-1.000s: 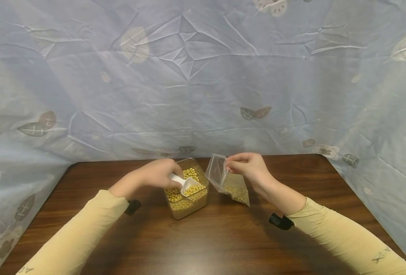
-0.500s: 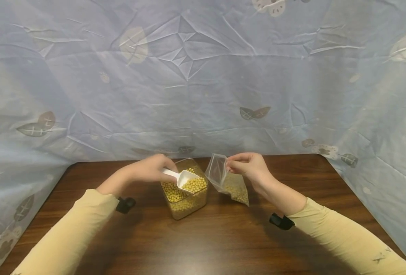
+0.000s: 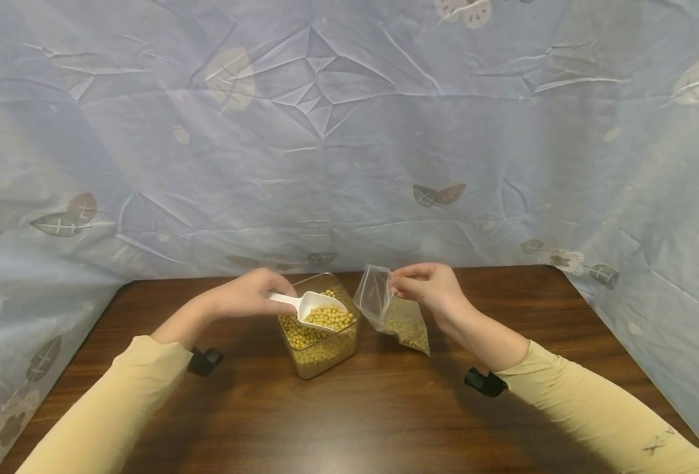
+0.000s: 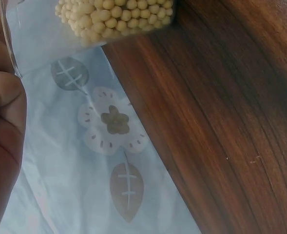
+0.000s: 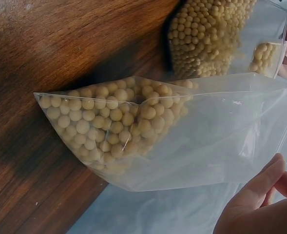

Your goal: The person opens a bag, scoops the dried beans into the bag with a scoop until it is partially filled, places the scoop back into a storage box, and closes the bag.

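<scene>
left fingers [image 3: 280,284] round scoop [image 3: 309,303], right fingers [image 3: 410,271] on bag [image 3: 376,295]

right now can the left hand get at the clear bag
Probably yes, once the white scoop in the left hand clears the container; nothing else visible stands between them and the clear bag.
</scene>
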`<control>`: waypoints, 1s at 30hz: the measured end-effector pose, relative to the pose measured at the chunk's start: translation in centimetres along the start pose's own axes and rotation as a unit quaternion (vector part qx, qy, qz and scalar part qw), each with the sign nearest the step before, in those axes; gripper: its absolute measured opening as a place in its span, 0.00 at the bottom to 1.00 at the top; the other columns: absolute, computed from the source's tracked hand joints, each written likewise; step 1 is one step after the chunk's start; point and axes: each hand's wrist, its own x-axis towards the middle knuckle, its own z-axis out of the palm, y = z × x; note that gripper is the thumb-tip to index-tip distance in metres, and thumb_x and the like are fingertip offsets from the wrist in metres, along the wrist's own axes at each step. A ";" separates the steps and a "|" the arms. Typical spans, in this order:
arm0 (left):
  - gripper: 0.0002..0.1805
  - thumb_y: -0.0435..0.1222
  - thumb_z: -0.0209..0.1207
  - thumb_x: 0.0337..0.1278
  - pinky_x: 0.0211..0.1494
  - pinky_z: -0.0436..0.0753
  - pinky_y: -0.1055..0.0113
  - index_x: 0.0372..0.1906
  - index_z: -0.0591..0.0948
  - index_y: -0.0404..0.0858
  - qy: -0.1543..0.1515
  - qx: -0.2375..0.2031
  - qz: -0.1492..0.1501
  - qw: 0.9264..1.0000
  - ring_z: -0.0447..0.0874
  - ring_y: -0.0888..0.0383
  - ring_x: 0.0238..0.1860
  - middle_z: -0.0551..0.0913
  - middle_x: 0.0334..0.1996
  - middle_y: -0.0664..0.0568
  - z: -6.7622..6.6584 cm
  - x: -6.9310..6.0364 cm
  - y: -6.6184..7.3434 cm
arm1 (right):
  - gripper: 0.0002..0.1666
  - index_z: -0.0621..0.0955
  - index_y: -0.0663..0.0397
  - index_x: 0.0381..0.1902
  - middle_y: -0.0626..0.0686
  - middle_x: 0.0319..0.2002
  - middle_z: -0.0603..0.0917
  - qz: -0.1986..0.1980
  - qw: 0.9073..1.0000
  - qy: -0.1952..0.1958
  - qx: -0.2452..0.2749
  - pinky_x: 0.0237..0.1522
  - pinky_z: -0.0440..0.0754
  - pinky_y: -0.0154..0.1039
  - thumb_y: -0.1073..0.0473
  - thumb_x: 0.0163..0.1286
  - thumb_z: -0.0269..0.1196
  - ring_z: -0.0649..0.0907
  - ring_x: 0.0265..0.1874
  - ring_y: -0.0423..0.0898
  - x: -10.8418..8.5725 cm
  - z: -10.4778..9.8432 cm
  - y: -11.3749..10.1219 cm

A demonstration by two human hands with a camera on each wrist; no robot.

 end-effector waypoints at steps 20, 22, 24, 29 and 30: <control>0.13 0.36 0.68 0.66 0.42 0.82 0.71 0.48 0.89 0.30 0.029 -0.036 -0.018 0.999 0.83 0.62 0.33 0.92 0.38 0.47 0.3 -1.4 -1.0 | 0.18 0.82 0.78 0.57 0.46 0.38 0.91 0.003 1.000 0.001 -0.001 0.48 0.90 0.32 0.68 0.76 0.65 0.90 0.35 0.36 0.0 0.1 -0.1; 0.13 0.36 0.68 0.66 0.41 0.82 0.71 0.48 0.89 0.30 0.031 -0.043 -0.018 0.998 0.83 0.63 0.33 0.92 0.38 0.47 0.3 -1.6 -1.1 | 0.18 0.82 0.78 0.57 0.46 0.37 0.91 0.002 1.000 0.001 -0.001 0.49 0.90 0.33 0.68 0.76 0.65 0.90 0.35 0.36 0.0 0.1 -0.1; 0.13 0.36 0.68 0.66 0.41 0.82 0.71 0.48 0.89 0.30 0.032 -0.052 -0.018 0.998 0.82 0.64 0.32 0.92 0.38 0.47 0.3 -1.6 -1.2 | 0.18 0.82 0.78 0.57 0.45 0.37 0.91 0.001 1.000 0.000 -0.002 0.49 0.90 0.33 0.68 0.76 0.65 0.90 0.35 0.36 0.0 0.2 -0.1; 0.13 0.37 0.67 0.67 0.44 0.84 0.70 0.48 0.89 0.31 0.032 -0.068 -0.014 0.997 0.85 0.63 0.35 0.92 0.39 0.47 0.2 -1.4 -1.0 | 0.18 0.82 0.78 0.57 0.44 0.36 0.91 0.000 1.000 -0.005 0.005 0.48 0.89 0.32 0.68 0.76 0.65 0.90 0.34 0.36 0.0 0.2 -0.1; 0.13 0.37 0.67 0.68 0.45 0.84 0.70 0.48 0.89 0.32 0.033 -0.068 -0.011 0.997 0.85 0.63 0.37 0.92 0.40 0.47 0.1 -1.4 -0.9 | 0.18 0.82 0.79 0.57 0.44 0.36 0.91 -0.001 1.000 -0.005 0.007 0.48 0.89 0.32 0.68 0.76 0.65 0.90 0.34 0.36 0.0 0.3 -0.1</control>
